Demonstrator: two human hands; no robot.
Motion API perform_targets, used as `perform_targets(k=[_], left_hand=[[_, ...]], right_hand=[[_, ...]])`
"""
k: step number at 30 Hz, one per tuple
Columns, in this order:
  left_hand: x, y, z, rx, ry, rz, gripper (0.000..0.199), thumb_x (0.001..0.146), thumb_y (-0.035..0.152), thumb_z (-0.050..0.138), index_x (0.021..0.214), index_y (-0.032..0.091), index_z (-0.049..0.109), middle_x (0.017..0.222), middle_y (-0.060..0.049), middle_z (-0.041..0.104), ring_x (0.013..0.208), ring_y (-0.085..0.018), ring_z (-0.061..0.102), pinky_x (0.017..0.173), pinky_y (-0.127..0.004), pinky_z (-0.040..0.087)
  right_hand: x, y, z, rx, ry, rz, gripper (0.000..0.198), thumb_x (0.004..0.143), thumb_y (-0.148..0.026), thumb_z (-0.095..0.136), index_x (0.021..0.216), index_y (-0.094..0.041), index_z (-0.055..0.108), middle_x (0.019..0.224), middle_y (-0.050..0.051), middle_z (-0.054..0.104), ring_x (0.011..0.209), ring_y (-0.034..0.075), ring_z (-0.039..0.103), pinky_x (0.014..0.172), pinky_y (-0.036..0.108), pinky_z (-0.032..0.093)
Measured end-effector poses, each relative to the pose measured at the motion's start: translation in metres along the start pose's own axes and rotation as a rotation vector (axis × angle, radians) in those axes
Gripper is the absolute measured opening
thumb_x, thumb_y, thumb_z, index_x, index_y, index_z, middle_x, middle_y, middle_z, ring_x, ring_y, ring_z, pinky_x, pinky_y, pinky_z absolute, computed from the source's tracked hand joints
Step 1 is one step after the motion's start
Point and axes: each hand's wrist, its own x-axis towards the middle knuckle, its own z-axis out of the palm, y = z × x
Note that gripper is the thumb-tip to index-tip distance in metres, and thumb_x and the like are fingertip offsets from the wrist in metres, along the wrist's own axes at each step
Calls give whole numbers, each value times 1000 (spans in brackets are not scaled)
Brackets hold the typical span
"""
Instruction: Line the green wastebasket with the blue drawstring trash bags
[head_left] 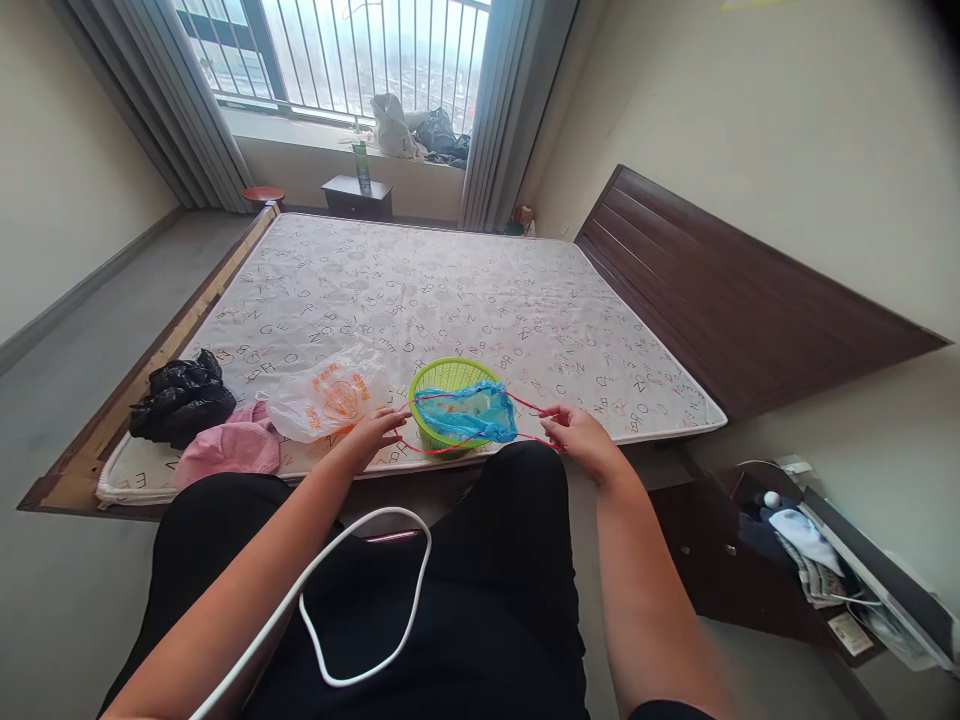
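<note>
A blue plastic drawstring bag hangs between my hands, in front of and partly over a green plastic basket at the mattress edge. Red drawstrings run out from both sides of the bag. My left hand pinches the string on the left, and my right hand grips it on the right, close to my knee. How much of the bag lies inside the basket I cannot tell. Beside my left hand lies a crumpled clear plastic bag with orange print.
A pink cloth item and a black plastic bag lie at the left on the mattress. A white cable loops over my lap. At the right stands a dark cabinet with several things on it.
</note>
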Motion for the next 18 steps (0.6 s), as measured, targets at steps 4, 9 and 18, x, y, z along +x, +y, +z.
perform_targets(k=[4, 9, 18], left_hand=[[-4, 26, -6, -215, 65, 171, 31, 76, 45, 84, 93, 20, 74, 139, -11, 67, 123, -22, 61, 88, -28, 53], [-19, 60, -3, -500, -77, 270, 20, 89, 41, 75, 86, 22, 71, 142, -7, 68, 136, -25, 58, 104, -39, 51], [-27, 73, 40, -291, -133, 538, 73, 86, 24, 81, 153, 32, 55, 121, -6, 77, 131, -23, 63, 121, -43, 36]], right_hand=[[-3, 10, -14, 64, -10, -78, 32, 80, -49, 77, 84, -19, 67, 66, -1, 60, 60, 13, 53, 60, 27, 46], [-13, 1, -21, 348, -82, -216, 36, 80, -55, 81, 81, -21, 71, 95, 7, 73, 92, 21, 68, 83, 33, 57], [-18, -39, 30, 614, -117, -548, 13, 87, -42, 80, 91, -31, 76, 130, 2, 75, 135, 27, 62, 117, 50, 46]])
